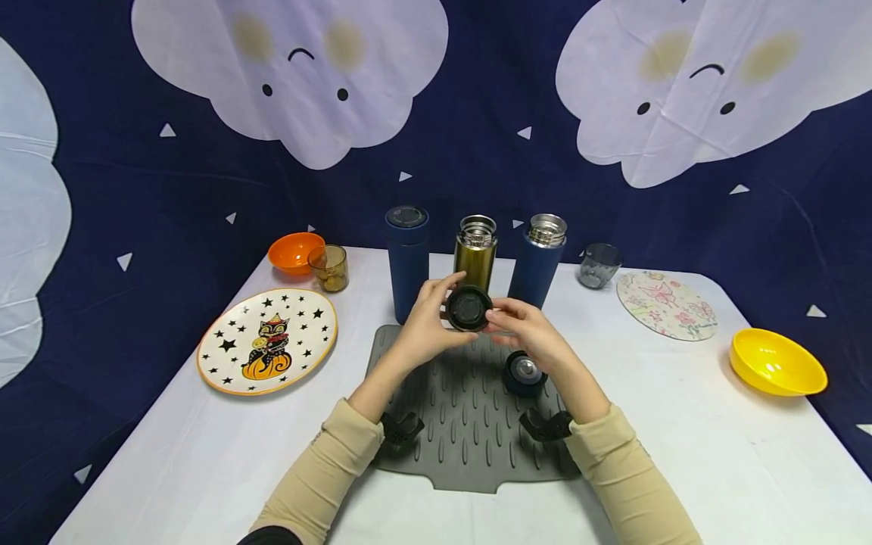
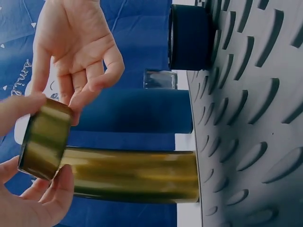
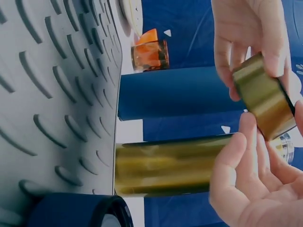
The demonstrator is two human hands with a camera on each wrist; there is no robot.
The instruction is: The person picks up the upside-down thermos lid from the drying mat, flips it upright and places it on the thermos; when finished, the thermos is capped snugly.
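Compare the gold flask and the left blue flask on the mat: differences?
The gold flask is metallic olive-gold; the left blue flask is matte navy. The gold flask stands open, its gold lid held in both hands; the left blue flask is capped and looks wider. Both stand upright at the mat's back edge.

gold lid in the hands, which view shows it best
The left wrist view: the gold lid shows its whole shiny side, pinched by the left hand. The right wrist view shows its side too, partly covered by fingers. The head view shows only its dark inner face between both hands.
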